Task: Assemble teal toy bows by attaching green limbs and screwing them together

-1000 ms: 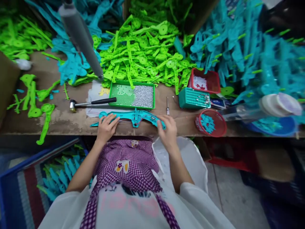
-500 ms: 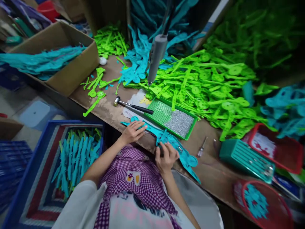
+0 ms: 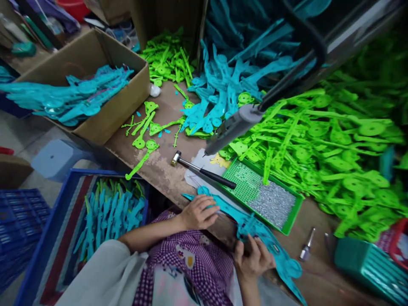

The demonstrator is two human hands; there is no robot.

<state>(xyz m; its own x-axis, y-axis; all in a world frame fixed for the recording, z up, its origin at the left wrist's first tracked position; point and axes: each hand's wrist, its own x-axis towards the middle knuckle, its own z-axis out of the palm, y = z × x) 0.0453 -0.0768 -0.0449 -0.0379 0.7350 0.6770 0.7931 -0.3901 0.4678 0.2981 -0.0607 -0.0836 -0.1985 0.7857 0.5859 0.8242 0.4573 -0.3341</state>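
A long turquoise plastic part (image 3: 276, 244) lies slantwise along the front edge of the bench, with round lobes and a raised block near its middle. My left hand (image 3: 200, 212) grips its narrower left end, fingers laid across the top. At the raised block my right hand (image 3: 255, 259) has its fingers curled on the part; what is under those fingertips is hidden. Just beyond the part lies a small hammer (image 3: 204, 171) with a black handle. Above the bench hangs a grey powered screwdriver (image 3: 234, 127), tilted, its tip left of a yellow cut-out piece (image 3: 219, 160).
A green tray (image 3: 296, 216) of small metal pieces sits behind the part. Piles of lime-green parts (image 3: 318, 140) and turquoise parts (image 3: 219, 85) cover the back. A cardboard box (image 3: 117, 110) and a blue crate (image 3: 68, 187) stand left. A small screwdriver-like tool (image 3: 307, 244) lies right.
The view has swung, so the bench contents sit further right and lower. The hanging screwdriver leans more. Both hands stay on the turquoise part in nearly the same places.
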